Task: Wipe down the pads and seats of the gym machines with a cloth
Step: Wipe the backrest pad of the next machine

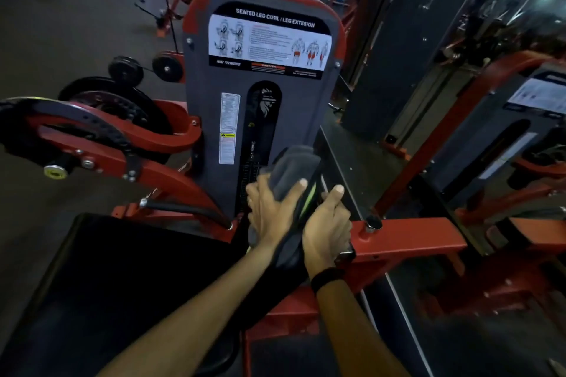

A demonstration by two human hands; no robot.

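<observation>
My left hand [271, 211] holds a folded grey cloth [292, 162] against the left face of a narrow black pad [289, 254] with a green stripe, seen edge-on in the middle of the view. On the pad's right side my right hand [326, 229], a black band on its wrist, grips the edge with the thumb up. The cloth covers the pad's upper end. A wide black seat [122, 278] fills the lower left under my left forearm.
Straight ahead stands the grey weight-stack cover [260, 107] labelled for seated leg curl and leg extension. A red cam arm [101, 138] with a perforated plate juts out on the left. A red frame beam [407, 239] runs to the right, below a mirrored wall [459, 70].
</observation>
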